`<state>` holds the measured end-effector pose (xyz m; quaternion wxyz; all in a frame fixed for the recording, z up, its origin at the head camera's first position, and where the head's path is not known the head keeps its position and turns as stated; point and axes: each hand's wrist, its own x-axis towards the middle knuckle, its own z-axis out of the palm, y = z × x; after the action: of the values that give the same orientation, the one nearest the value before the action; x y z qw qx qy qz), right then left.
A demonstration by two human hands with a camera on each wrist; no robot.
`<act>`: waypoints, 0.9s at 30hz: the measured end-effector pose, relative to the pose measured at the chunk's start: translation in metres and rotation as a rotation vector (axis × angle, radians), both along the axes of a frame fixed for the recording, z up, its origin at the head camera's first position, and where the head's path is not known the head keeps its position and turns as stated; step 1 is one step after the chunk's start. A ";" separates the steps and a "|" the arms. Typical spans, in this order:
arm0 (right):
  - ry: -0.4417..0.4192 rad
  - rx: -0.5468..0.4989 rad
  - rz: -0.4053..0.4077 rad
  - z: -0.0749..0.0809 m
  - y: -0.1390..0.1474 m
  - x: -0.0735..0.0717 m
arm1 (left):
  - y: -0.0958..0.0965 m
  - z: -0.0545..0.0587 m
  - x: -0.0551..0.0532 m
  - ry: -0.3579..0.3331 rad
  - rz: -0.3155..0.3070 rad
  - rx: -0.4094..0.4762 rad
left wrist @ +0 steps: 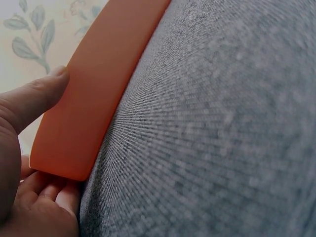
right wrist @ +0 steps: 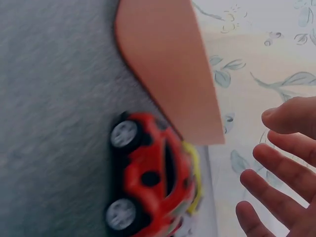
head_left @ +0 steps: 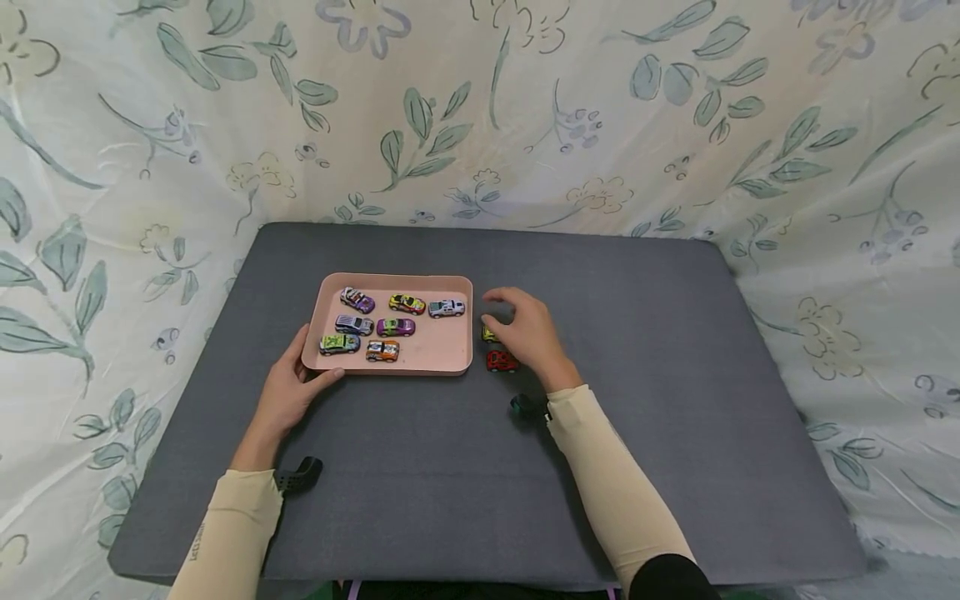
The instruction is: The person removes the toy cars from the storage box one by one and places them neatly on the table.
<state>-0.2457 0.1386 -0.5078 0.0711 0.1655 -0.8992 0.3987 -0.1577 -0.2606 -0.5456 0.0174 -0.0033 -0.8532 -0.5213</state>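
A shallow pink tray (head_left: 438, 360) lies on the grey table with several small toy cars in it, among them an orange car (head_left: 382, 351) and a purple car (head_left: 396, 327). My left hand (head_left: 288, 392) holds the tray's near left corner, thumb along the front wall (left wrist: 94, 89) and fingers at the left side. Just right of the tray, my right hand (head_left: 531, 333) hovers with parted, slightly bent fingers and nothing between them. Below it are a red toy car with black spots (right wrist: 153, 173) and, beyond that, a yellow car (head_left: 489, 334) partly hidden by the hand.
The grey tabletop (head_left: 637, 333) extends to the right and in front of the tray. A floral curtain (head_left: 450, 108) hangs behind and at both sides. Dark wrist devices sit at the left wrist (head_left: 300, 475) and right wrist (head_left: 528, 407).
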 end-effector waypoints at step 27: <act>-0.075 0.048 0.132 0.004 -0.042 -0.032 | 0.000 0.000 0.006 0.000 -0.007 0.019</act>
<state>-0.2779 0.0964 -0.5039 0.0070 0.2112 -0.8977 0.3867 -0.1517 -0.2609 -0.5460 0.0158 -0.0062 -0.8481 -0.5296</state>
